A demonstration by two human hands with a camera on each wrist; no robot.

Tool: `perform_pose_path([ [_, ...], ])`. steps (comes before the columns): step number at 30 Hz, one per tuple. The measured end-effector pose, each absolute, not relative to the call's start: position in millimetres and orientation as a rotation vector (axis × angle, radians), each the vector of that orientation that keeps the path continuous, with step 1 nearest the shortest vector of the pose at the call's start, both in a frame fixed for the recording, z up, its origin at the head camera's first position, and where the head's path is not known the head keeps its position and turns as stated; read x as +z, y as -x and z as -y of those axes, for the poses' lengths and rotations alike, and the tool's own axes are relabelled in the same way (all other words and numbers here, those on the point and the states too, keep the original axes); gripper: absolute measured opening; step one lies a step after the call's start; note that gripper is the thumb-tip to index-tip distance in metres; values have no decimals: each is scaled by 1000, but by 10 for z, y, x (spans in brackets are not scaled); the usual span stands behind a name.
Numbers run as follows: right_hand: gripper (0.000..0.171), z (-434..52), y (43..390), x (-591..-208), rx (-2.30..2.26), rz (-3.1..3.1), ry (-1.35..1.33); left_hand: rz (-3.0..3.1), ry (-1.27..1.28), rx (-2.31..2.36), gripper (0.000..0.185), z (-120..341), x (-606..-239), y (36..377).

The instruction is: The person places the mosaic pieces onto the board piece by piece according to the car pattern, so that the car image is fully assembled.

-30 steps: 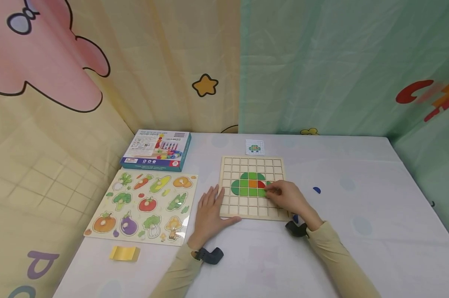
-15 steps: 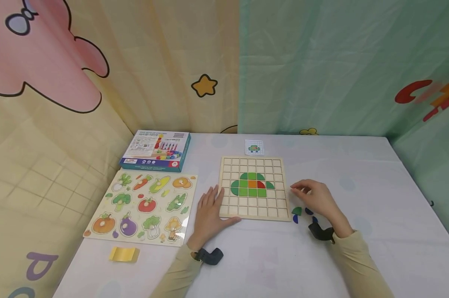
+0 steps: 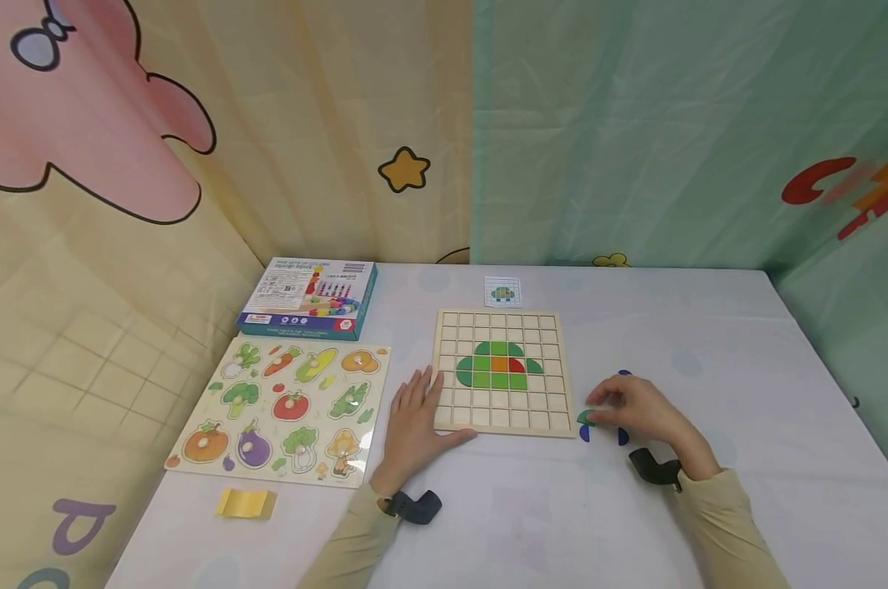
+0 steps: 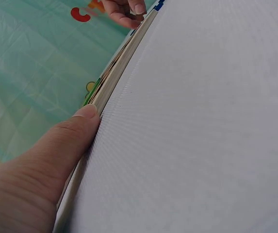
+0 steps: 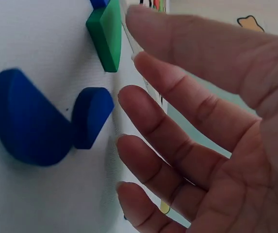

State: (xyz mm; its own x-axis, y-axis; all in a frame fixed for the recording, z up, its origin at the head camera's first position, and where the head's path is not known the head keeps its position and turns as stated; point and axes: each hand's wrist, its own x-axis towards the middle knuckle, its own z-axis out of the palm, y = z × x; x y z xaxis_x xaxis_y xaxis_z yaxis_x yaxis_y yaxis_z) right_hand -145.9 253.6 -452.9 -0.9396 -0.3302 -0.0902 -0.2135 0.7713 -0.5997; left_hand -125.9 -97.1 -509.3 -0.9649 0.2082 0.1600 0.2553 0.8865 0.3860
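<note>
My left hand (image 3: pixel 416 425) lies along the left side of a wooden grid board (image 3: pixel 454 413), fingers on its edge. In the left wrist view the thumb (image 4: pixel 75 131) touches the board's front edge. On the board, green, orange and red tiles (image 3: pixel 498 377) form a rounded shape. My right hand (image 3: pixel 638 406) hovers right of the board with fingers apart, thumb tip beside a green quarter-round piece (image 3: pixel 584 417). The right wrist view shows nothing between its fingers; the green piece (image 5: pixel 107 36) and two blue half-round pieces (image 5: pixel 27 121) lie on the tablecloth.
A small pattern card (image 3: pixel 503 291) lies behind the board. To the left are a vegetable peg puzzle (image 3: pixel 267 405), a boxed set (image 3: pixel 308 298) and a yellow folded strip (image 3: pixel 246 503). Curtains (image 3: pixel 620 131) border the table.
My right hand has left the board and moved right, then lowered toward the green piece beside it. A green piece shows at the shape's right end. The left hand has stayed put.
</note>
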Motion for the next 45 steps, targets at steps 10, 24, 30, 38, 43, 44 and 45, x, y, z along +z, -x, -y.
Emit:
perform_pose_path([
  [10, 19, -2550, 1485, -4578, -872, -2796, 517, 2937, 366, -631, 107, 970, -5097, 1259],
  [24, 19, -2544, 1500, -4580, -838, -2796, 495, 2937, 366, -597, 107, 971, -5108, 1269],
  [30, 16, -2544, 1537, -4585, -820, -2820, 436, 2939, 364, -592, 107, 975, -5110, 1273],
  [38, 19, -2521, 1586, -4560, -833, -2816, 429, 2938, 357, -603, 107, 982, -5107, 1268],
  [43, 23, -2508, 1579, -4560, -867, -2797, 401, 2948, 356, -601, 107, 975, -5111, 1266],
  [44, 23, -2508, 1574, -4566, -890, -2787, 390, 2951, 356, -602, 107, 973, -5110, 1265],
  [45, 23, -2509, 1569, -4571, -913, -2777, 378, 2952, 356, -604, 107, 972, -5109, 1264],
])
